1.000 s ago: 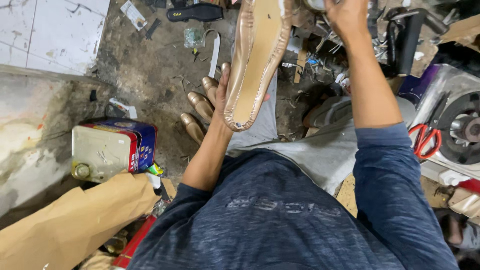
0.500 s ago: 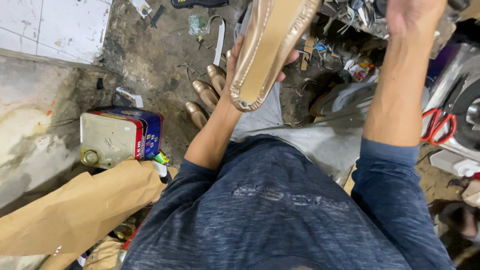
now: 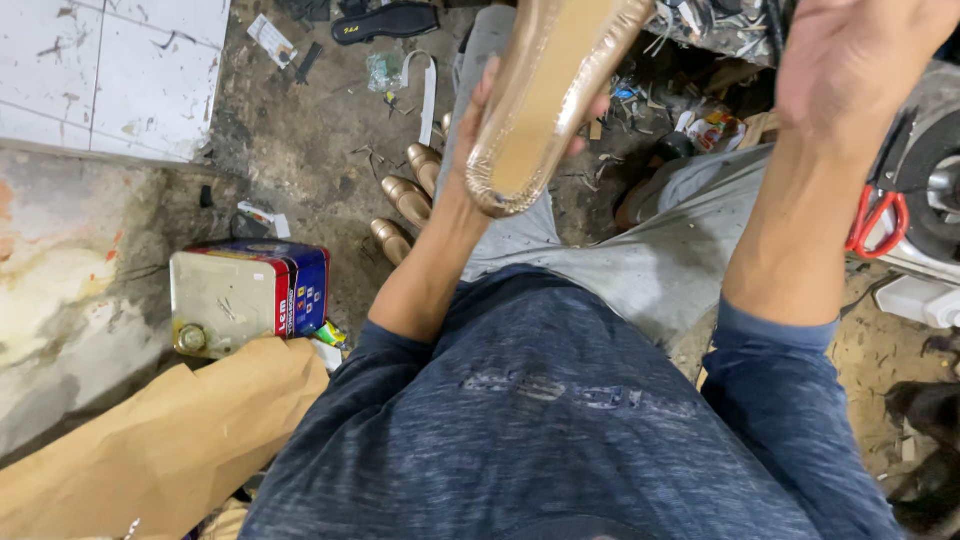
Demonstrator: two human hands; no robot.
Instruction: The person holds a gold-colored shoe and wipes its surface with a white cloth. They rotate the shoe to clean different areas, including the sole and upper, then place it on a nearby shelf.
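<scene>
Gripping from beneath, the left hand (image 3: 480,150) is seen closed around a gold shoe upper with a tan insole (image 3: 545,100), which is being held up over the lap with its rounded end towards the camera. The right hand (image 3: 850,60) is being raised off to the side, well apart from the shoe piece; its fingers are being cut off by the top of the frame, so whether they are spread or curled cannot be told.

Only part of the shoe piece is being supported, so it is being left liable to tip or slip from the fingers if the grip is being loosened. A fall would be landing it on the gritty floor (image 3: 300,130), where the glossy gold surface is likely to be scuffed or dirtied. Three gold heels (image 3: 405,200) are lying just below the forearm and are being put at risk of being knocked. A metal tin (image 3: 245,295) and brown paper (image 3: 150,450) are lying by the left elbow, and red-handled scissors (image 3: 875,220) are hanging near the right forearm, where a careless lowering could be catching them.
</scene>
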